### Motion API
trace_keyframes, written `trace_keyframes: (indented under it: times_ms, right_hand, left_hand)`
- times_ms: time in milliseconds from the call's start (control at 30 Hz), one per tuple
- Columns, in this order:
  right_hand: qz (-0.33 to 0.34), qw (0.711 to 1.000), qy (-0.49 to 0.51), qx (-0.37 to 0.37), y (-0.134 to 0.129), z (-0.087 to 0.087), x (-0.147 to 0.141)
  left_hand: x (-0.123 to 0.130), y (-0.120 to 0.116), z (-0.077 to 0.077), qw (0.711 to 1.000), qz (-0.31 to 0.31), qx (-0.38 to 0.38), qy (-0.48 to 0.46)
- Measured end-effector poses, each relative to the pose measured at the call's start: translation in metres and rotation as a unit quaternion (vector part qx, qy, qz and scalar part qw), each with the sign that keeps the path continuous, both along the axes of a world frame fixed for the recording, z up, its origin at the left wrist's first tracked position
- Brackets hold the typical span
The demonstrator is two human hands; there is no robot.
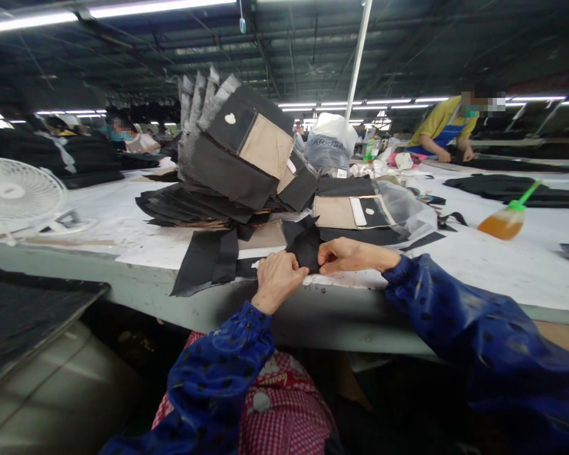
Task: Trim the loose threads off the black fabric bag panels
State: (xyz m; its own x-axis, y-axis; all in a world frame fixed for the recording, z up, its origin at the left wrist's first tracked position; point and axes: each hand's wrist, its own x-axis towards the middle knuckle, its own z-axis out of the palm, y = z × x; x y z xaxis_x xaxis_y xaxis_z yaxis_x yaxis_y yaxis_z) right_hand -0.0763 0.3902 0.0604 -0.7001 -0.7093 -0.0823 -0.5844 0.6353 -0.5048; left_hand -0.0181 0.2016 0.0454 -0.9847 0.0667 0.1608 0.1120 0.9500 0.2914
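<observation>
Black cloth (308, 241): bunched between the two hands' fingers, near the front edge of the surface (493, 272).
Left hand (281, 278): curled, with fingers pinching the cloth's near left side.
Right hand (348, 254): bent inward, with fingers pinching the cloth's right edge.
Flat black panel (196, 259): lying left of the cloth, hanging over the surface's front edge.
Stack of panels (234, 167): piled beyond the left hand, leaning.
</observation>
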Motion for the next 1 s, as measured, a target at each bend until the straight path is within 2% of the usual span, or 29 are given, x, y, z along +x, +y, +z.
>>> trace_keyframes:
  times_ms: [167,333,433,500,600,700,800,1000]
  right_hand:
    - [-0.007,0.999,0.032,0.015,-0.006,-0.002,-0.001]
    - [-0.045,0.993,0.036,0.099,-0.022,0.004,-0.002]
    - [-0.050,0.982,0.130,0.128,-0.032,0.011,0.002]
    - [0.008,0.984,0.141,0.105,-0.036,0.013,0.003]
    - [0.119,0.993,0.019,0.019,-0.034,0.011,-0.002]
    - [0.119,0.991,-0.043,-0.044,-0.028,0.005,-0.006]
    - [0.103,0.992,-0.045,-0.055,-0.025,0.002,-0.005]
    - [0.091,0.992,-0.053,-0.068,-0.025,-0.001,-0.004]
  left_hand:
    - [0.000,0.000,0.002,1.000,0.008,0.002,-0.011]
    - [0.001,0.000,-0.001,1.000,-0.002,-0.016,-0.004]
    - [0.002,-0.002,0.001,0.999,-0.031,-0.033,-0.001]
    - [0.005,-0.009,0.005,0.997,-0.062,-0.035,-0.008]
    - [0.012,-0.025,0.011,0.991,-0.133,-0.016,-0.010]
    - [0.018,-0.037,0.010,0.985,-0.168,0.027,0.012]
    - [0.017,-0.037,0.002,0.989,-0.130,0.055,0.036]
    - [0.010,-0.026,-0.008,0.996,-0.061,0.048,0.050]
